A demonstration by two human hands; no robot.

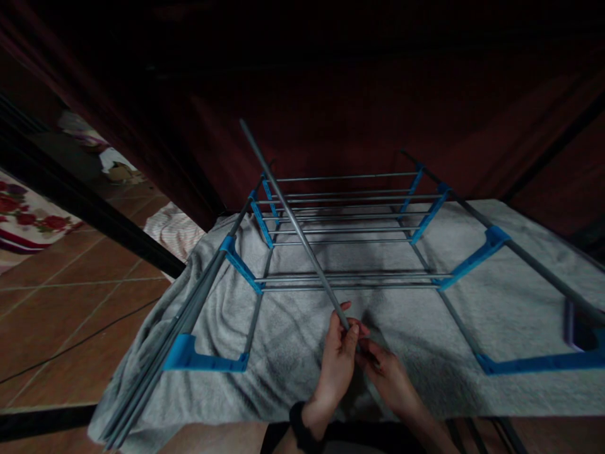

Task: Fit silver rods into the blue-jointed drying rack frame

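My left hand (339, 350), with a dark band at its wrist, is closed around a long grey metal tube (302, 236). The tube slants up and to the left, across the view of a partly built drying rack (350, 277). Close beside the left hand, my right hand (382, 369) has its fingers curled at the lower end of the same tube. Blue plastic brackets (472, 257) join the rack's side poles and thin crossbars. Another blue bracket (205, 361) sits at the near left corner of the rack.
Several loose grey tubes (161, 353) lie along the left edge of the grey blanket (293, 340). A dark phone-like object (579, 325) rests at the right. Behind the rack stands a dark red panel (331, 120). Tiled floor (80, 315) and a thin cable show at left.
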